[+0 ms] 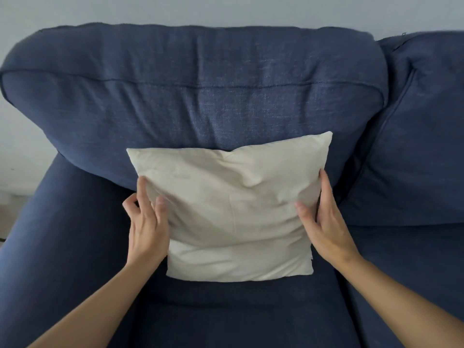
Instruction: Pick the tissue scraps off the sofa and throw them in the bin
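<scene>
A cream throw pillow (231,212) leans upright against the back cushion (195,96) of a dark blue sofa (226,310). My left hand (147,222) rests against the pillow's left edge, fingers spread, thumb on its front. My right hand (324,219) lies flat along the pillow's right edge, thumb pressed into the front. Neither hand closes around the pillow. No tissue scraps show on the seat or cushions, and no bin is in view.
The sofa's left armrest (57,234) curves down beside my left arm. A second back cushion (421,136) and seat continue to the right. A pale wall (226,8) stands behind, and a strip of floor (10,209) shows at far left.
</scene>
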Motion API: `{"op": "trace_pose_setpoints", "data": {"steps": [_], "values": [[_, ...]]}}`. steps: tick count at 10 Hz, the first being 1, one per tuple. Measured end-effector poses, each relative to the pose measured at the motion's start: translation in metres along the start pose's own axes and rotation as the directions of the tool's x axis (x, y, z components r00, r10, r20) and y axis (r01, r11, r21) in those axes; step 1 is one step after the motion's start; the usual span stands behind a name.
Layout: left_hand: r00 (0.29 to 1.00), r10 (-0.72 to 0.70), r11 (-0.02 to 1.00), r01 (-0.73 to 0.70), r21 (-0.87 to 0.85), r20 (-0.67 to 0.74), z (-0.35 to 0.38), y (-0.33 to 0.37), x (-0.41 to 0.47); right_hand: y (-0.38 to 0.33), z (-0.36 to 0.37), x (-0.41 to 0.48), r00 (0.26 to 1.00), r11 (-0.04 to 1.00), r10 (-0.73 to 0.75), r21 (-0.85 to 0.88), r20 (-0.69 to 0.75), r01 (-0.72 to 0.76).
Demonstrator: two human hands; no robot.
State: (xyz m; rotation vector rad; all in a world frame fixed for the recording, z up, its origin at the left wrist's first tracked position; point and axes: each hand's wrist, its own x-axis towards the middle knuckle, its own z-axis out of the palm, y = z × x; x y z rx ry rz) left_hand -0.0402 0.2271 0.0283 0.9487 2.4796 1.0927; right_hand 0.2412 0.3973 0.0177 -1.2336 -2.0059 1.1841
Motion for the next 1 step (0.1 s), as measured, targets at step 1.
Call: {"op": "trace_pose_setpoints", "data": {"steps": [1], "values": [[1.000, 0.024, 1.000, -0.024, -0.003, 0.010, -0.0169, 0.0095, -0.0062, -0.0138, -0.0180, -0.0094, 0.998, 0.997, 0.068, -0.046, -0.016, -0.068]]}}
